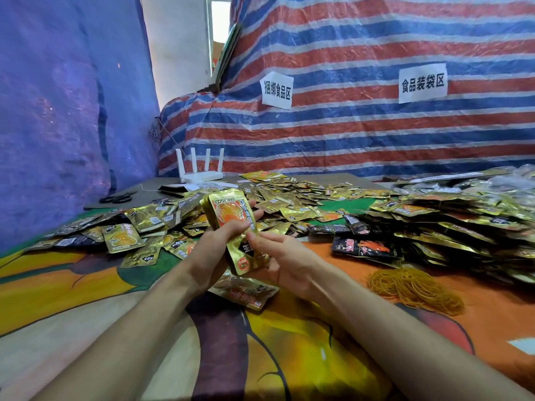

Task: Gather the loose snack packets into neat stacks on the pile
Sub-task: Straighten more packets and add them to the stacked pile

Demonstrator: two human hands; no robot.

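My left hand (pixel 215 250) grips a small stack of gold snack packets (pixel 228 215), held upright above the table. My right hand (pixel 285 259) touches the lower edge of that stack, fingers around its bottom right corner. One more gold packet (pixel 246 292) lies flat on the cloth just under my hands. Loose gold packets (pixel 136 230) are scattered to the left and behind. A big pile of packets (pixel 451 224), gold and black, fills the right side of the table.
A heap of yellow rubber bands (pixel 414 289) lies right of my right hand. A white router (pixel 199 166) and black scissors (pixel 117 197) sit at the back left. Striped tarpaulin (pixel 362 125) with two paper signs walls the back.
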